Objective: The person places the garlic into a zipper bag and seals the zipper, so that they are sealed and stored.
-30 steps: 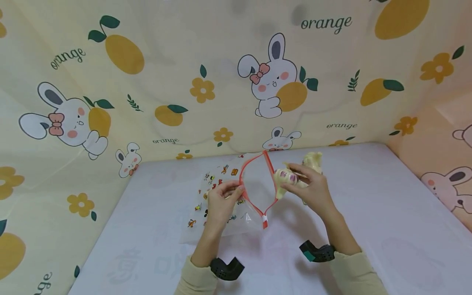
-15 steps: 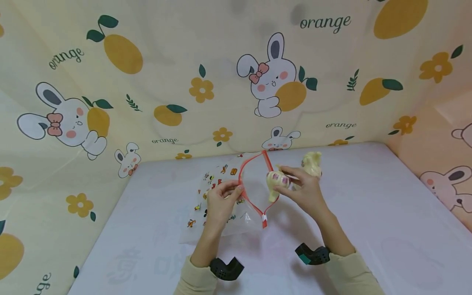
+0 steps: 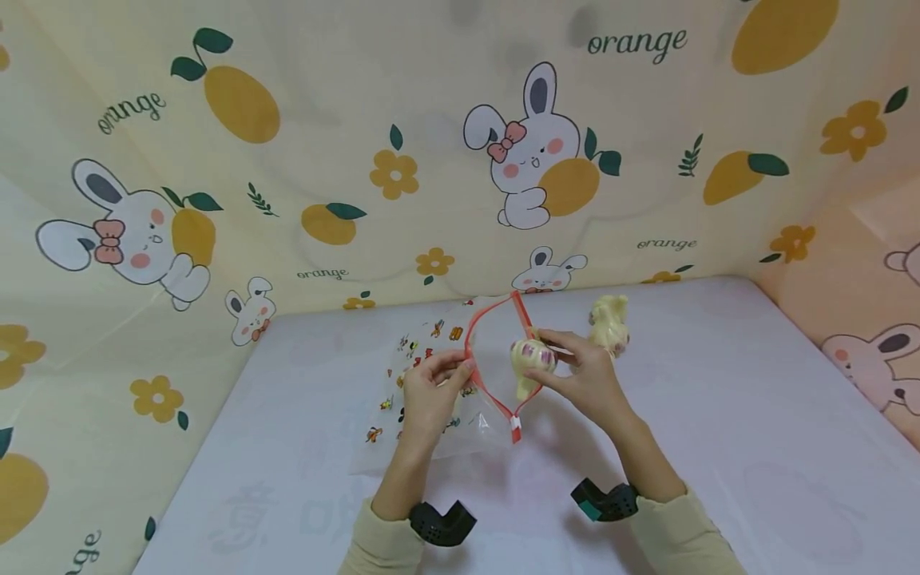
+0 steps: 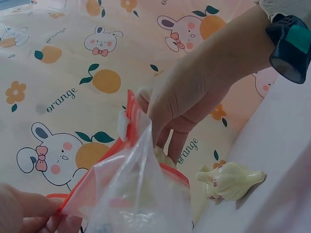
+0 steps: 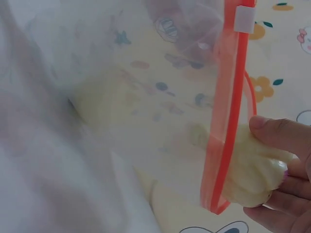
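My left hand [image 3: 433, 395] pinches the red zip edge of a clear zip bag [image 3: 474, 427] printed with small coloured pictures. The bag's mouth gapes toward the right. A cream garlic bulb [image 3: 532, 358] with purple patches is held between the thumb and fingers of my right hand [image 3: 589, 382], at that mouth. In the right wrist view, part of this garlic bulb [image 5: 255, 170] lies behind the red zip strip [image 5: 233, 121]. Another garlic bulb [image 3: 608, 323] lies on the table behind my right hand. A blurred pale yellow shape [image 5: 104, 99] shows through the plastic.
The table has a white cover [image 3: 287, 447]. A cream cloth with rabbits and oranges [image 3: 431, 120] hangs behind it as a wall. Each wrist bears a black camera mount [image 3: 443, 525]. A white slider [image 5: 244, 19] sits at one end of the zip.
My right hand has moved left with the garlic bulb, from beside the bag's right rim into its mouth. The second bulb is less covered. My left hand stays put.
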`<act>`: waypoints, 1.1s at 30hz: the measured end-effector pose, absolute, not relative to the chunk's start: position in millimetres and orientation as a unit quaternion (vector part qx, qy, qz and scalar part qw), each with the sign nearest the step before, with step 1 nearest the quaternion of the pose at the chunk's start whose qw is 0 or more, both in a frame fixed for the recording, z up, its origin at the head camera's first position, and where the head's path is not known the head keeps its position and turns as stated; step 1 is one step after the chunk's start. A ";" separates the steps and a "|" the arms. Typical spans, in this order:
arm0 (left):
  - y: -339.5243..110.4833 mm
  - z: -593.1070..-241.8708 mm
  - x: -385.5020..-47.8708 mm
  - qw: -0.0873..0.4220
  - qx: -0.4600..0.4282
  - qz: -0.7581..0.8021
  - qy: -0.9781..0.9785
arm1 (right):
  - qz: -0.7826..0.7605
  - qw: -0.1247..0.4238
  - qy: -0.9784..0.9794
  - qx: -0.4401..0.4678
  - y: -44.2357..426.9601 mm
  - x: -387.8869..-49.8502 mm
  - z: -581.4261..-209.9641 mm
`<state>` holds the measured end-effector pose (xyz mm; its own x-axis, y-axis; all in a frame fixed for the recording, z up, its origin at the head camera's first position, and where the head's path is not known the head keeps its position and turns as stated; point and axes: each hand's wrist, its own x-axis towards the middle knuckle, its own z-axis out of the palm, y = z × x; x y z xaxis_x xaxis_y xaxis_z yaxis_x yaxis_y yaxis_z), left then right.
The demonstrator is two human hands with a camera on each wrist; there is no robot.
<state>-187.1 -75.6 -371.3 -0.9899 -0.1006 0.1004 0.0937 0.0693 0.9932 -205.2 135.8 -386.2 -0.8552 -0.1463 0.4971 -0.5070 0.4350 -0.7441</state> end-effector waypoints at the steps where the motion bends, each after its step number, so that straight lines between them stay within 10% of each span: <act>1: -75.5 -371.3 -187.0 0.071 0.002 -0.682 -0.728 | 0.494 0.184 -0.826 0.199 135.1 -205.4 -387.1; 33: -73.8 -371.5 -186.1 0.064 0.002 -0.687 -0.724 | 0.507 0.144 -0.836 0.154 149.8 -212.0 -394.6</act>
<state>-186.1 -73.8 -371.5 -0.9918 -0.0908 0.0902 0.0854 0.0556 0.9948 -212.0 149.8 -394.6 -0.9115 -0.1112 0.3961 -0.4026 0.4390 -0.8033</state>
